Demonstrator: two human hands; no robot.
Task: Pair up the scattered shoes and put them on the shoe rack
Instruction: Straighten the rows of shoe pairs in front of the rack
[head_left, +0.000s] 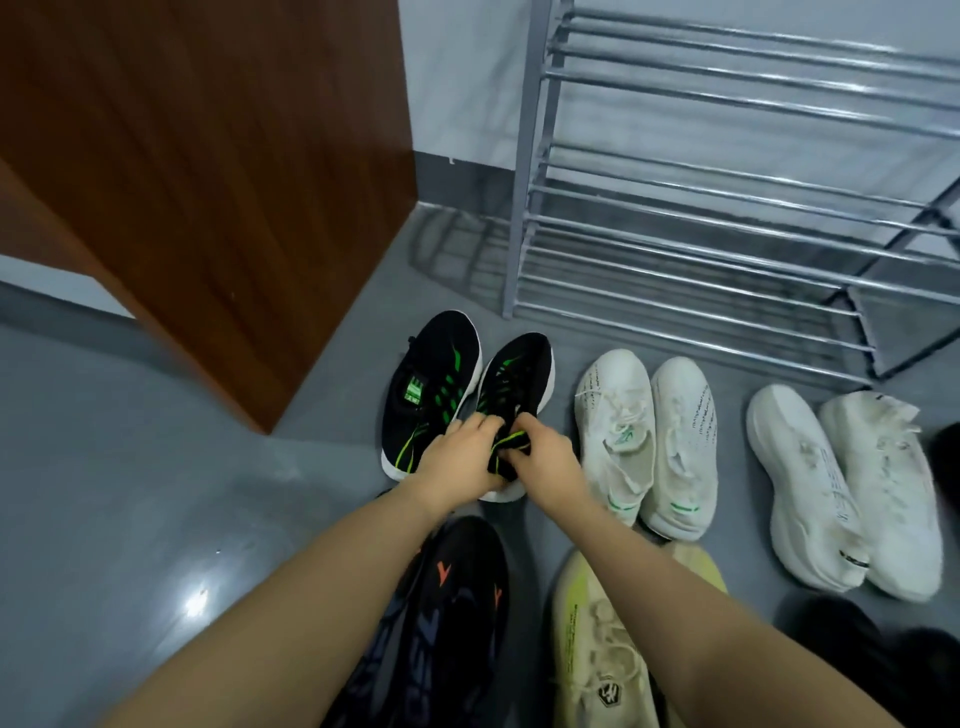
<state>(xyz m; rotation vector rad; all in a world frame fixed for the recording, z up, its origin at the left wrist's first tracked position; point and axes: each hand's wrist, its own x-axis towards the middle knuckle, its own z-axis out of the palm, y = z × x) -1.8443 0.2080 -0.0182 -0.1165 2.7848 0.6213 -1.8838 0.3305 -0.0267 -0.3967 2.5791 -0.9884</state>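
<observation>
Grey floor (156, 493) below the empty shoe rack (727, 208) carries my black-and-green shoe (519, 379), heel collar pinched by my left hand (460, 457) and right hand (545, 457); I should straighten it snug against its mate (431, 384).

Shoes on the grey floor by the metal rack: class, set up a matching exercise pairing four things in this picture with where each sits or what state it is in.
Column one:
1. black-and-green trainer pair
2. cream knit trainer pair with green heel marks
3. pale yellow laced trainer
4. silver metal shoe rack

Column two:
A. nearest the camera, under the right arm
B. holds no shoes
C. one shoe held by both hands
D. directly right of the black-and-green pair

Pairs: 1-C, 2-D, 3-A, 4-B
</observation>
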